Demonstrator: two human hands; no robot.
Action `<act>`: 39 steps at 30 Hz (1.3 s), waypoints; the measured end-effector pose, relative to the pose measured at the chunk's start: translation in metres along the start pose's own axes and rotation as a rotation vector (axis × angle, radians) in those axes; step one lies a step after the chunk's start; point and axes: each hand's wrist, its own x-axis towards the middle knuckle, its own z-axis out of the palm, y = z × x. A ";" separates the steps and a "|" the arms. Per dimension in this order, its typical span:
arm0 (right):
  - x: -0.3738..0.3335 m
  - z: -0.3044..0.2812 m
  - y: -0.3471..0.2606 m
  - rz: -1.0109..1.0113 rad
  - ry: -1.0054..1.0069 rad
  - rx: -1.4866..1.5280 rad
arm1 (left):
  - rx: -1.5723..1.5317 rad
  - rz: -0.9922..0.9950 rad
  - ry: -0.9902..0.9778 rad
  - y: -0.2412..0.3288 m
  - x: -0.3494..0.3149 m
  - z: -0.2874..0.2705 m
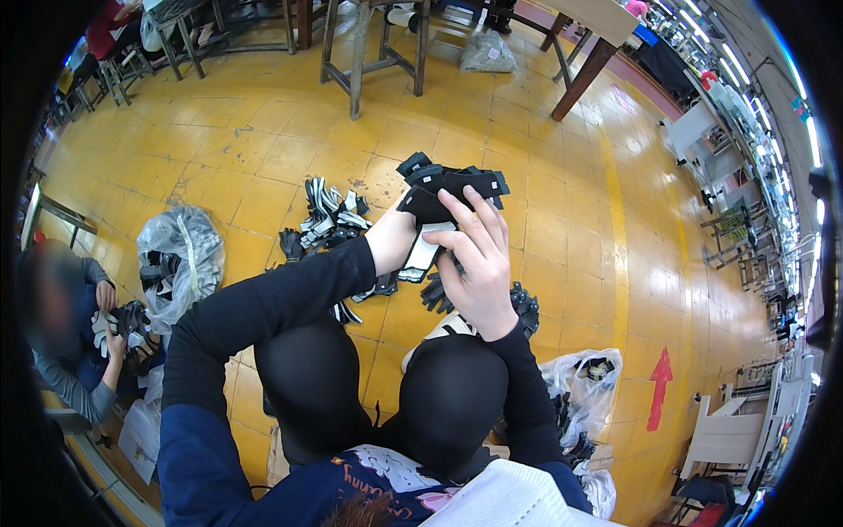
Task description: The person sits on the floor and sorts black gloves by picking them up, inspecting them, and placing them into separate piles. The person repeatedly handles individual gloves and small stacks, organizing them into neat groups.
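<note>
A stack of black gloves point(432, 204) with small white labels is held up in front of my knees, its ends fanned out. A white part with a black edge point(423, 253) hangs below it. My left hand point(394, 235) grips the stack from the left, its fingers mostly hidden behind the cloth. Over the stack's front and right side, my right hand point(479, 255) presses with bent, partly spread fingers. On the floor just beyond lies a loose pile of black and white gloves point(327, 220). More black gloves point(525, 309) lie beside my right wrist.
A clear plastic bag point(189, 255) of gloves stands at left, near a seated co-worker's hands point(110, 325) holding gloves. Another clear bag point(584, 382) sits by my right leg. Wooden stools point(373, 61) and a table leg point(584, 81) stand far off on the yellow tiled floor point(562, 193).
</note>
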 end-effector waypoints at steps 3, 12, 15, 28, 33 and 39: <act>-0.003 0.000 0.006 -0.031 0.001 0.035 | -0.100 -0.014 0.067 -0.005 0.005 0.002; -0.009 0.003 0.004 0.318 -0.041 0.180 | -0.144 0.100 0.067 -0.007 0.009 0.010; -0.006 0.001 0.001 0.320 -0.032 0.207 | -0.119 0.058 0.016 -0.008 0.008 0.003; -0.006 -0.002 0.000 0.117 0.098 -0.149 | -0.249 0.128 0.004 -0.006 0.015 0.010; -0.003 -0.002 -0.004 0.046 0.050 -0.291 | -0.879 -0.198 0.041 -0.015 0.021 0.004; -0.011 -0.001 0.007 -0.007 -0.078 -0.160 | -1.037 -0.169 -0.005 -0.015 0.023 0.000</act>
